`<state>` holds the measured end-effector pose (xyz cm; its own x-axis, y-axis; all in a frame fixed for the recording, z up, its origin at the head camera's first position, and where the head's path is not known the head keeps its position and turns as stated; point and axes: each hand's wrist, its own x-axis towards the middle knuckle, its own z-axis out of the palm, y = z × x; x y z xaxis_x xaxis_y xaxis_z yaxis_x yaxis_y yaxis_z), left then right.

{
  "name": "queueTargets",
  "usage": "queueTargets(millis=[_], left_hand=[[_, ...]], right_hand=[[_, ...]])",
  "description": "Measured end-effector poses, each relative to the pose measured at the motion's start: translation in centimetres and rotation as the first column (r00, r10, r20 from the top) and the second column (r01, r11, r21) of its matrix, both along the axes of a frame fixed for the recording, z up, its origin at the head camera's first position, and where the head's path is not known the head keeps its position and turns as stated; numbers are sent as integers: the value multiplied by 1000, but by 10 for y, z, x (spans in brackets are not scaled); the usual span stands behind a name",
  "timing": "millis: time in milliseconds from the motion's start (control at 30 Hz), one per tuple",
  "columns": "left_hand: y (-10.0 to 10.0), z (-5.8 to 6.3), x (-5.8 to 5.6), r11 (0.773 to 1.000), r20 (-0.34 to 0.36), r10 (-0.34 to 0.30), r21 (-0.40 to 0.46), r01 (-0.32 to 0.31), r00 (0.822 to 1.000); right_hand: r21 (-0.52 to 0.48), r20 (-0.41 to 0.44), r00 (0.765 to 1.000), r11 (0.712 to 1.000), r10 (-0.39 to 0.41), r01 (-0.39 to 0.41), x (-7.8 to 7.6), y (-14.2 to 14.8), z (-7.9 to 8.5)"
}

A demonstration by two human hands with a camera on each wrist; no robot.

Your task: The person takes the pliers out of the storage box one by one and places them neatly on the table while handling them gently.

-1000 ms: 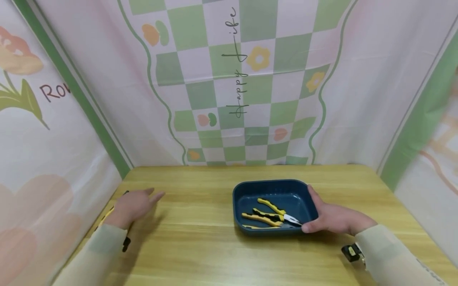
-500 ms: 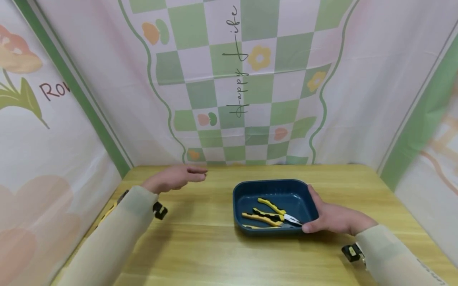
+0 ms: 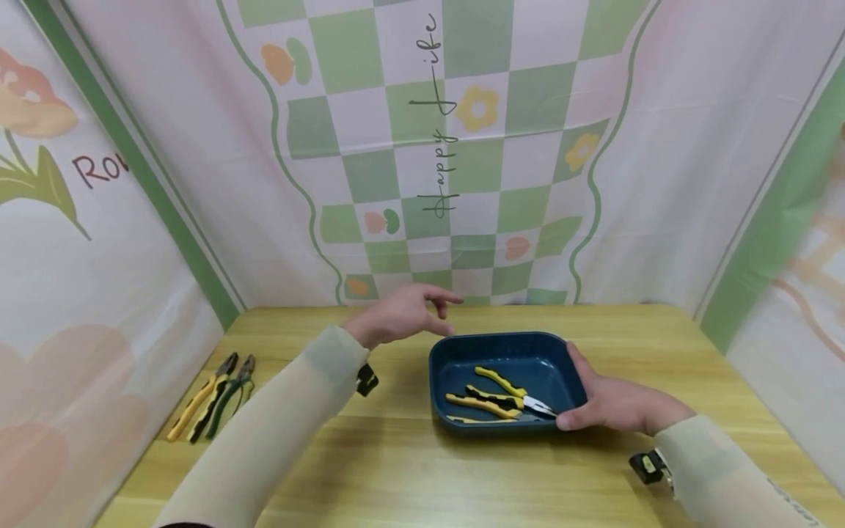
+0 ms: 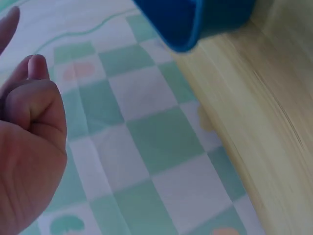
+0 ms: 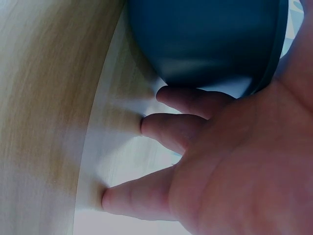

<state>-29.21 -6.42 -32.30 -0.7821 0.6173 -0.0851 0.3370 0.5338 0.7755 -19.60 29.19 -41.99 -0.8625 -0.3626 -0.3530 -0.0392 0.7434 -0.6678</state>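
My left hand [image 3: 404, 314] is in the air at the back left corner of a dark blue plastic box [image 3: 508, 342], holding nothing. Its index finger points right and other fingers are loosely bent; in the left wrist view the hand [image 4: 32, 152] is apart from the box [image 4: 215, 19]. My right hand [image 3: 610, 400] holds the box's right end, thumb at the front corner. Several of its fingers [image 5: 195, 129] reach down beside the outer wall. Inside lie long-nose pliers [image 3: 505, 381] with yellow-black handles, and more yellow handles [image 3: 485, 405] partly hidden by the front wall.
At the table's left edge lie yellow-black pliers [image 3: 203, 400] and green-handled pliers [image 3: 231, 396], the latter partly behind my left sleeve [image 3: 284, 425]. The wooden table [image 3: 396, 469] meets a patterned cloth [image 3: 422, 220] at the back, with cloth on both sides.
My left hand has moved right from the table's left side to the box's back left corner, uncovering the pliers at the left edge. My right hand and the box have stayed in place.
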Motion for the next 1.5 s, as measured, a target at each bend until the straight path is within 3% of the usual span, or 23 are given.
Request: queueTargets(millis=[133, 300, 500, 633, 767, 1067, 1167, 1500], left_hand=[[21, -5, -2, 997, 55, -75, 34, 73, 996], [42, -18, -10, 983, 163, -181, 52, 175, 970], [61, -35, -14, 977, 264, -207, 4, 213, 942], [71, -40, -14, 975, 248, -164, -108, 196, 955], [82, -45, -13, 967, 229, -80, -219, 132, 970], [98, -55, -14, 954, 247, 10, -293, 65, 969], [101, -58, -14, 938, 221, 13, -342, 65, 975], [119, -74, -9, 848, 100, -60, -520, 103, 993]], right_hand=[[0, -4, 1000, 1000, 0, 0, 0, 0, -1], [1, -7, 1000, 1000, 0, 0, 1, 0, -1], [4, -5, 1000, 1000, -6, 6, 0, -1, 1], [11, -17, 1000, 1000, -1, 1, 0, 0, 3], [8, -23, 1000, 1000, 1, -1, 0, 1, 3], [5, 3, 1000, 1000, -12, 12, 0, -2, 1], [7, 4, 1000, 1000, -16, 16, 0, -3, 1], [8, -10, 1000, 1000, -1, 1, 0, 0, -1]])
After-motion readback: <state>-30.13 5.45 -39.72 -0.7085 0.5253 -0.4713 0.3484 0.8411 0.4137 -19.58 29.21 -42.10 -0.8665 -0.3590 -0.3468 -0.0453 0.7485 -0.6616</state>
